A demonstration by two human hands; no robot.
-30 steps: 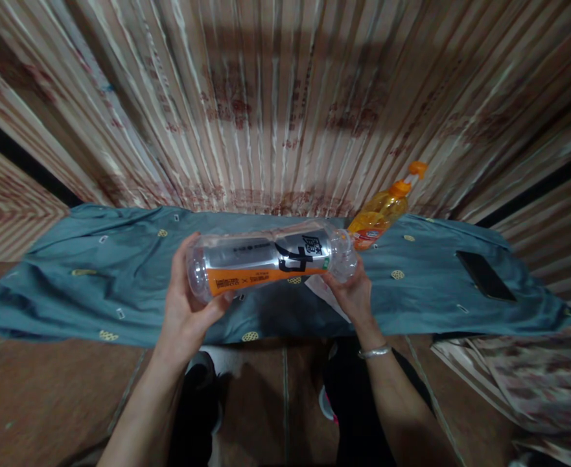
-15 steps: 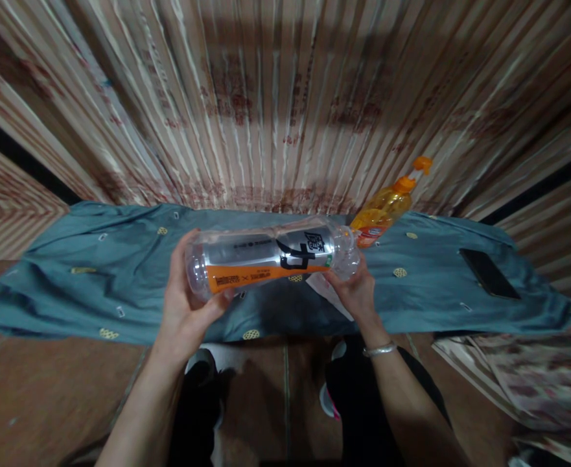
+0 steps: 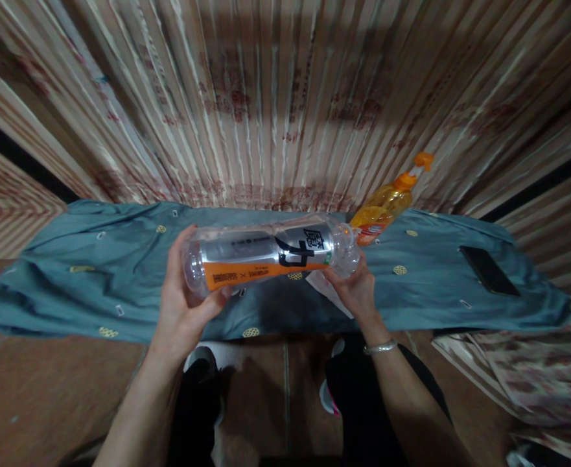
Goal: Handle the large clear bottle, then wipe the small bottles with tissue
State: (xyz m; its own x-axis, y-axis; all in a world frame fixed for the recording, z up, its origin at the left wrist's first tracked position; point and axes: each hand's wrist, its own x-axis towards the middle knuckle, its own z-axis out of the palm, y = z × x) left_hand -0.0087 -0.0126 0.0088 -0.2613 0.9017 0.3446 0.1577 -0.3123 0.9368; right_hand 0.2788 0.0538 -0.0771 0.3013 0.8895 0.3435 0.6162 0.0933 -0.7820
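Note:
A large clear plastic bottle (image 3: pixel 266 250) with a silver and orange label lies sideways in the air above a teal cloth (image 3: pixel 134 272). My left hand (image 3: pixel 183 298) is wrapped round its base end, thumb along the lower side. The narrower end at the right is held by my right hand (image 3: pixel 353 282), whose far fingers are hidden behind the plastic. Just beyond that end stands a yellow soap bottle (image 3: pixel 382 206) with an orange pump top. Partly under the held bottle and my right hand, a white paper (image 3: pixel 328 292) lies on the cloth.
A black phone (image 3: pixel 489 270) lies on the cloth at the right. Behind the cloth-covered surface hangs a striped, pleated curtain (image 3: pixel 275 117). Below are the tiled floor (image 3: pixel 266 402), my legs and shoes. Patterned fabric (image 3: pixel 542 389) bunches at the lower right.
The held bottle has turned slightly about its long axis, so its label print sits a little lower. Both hands still hold it in nearly the same place.

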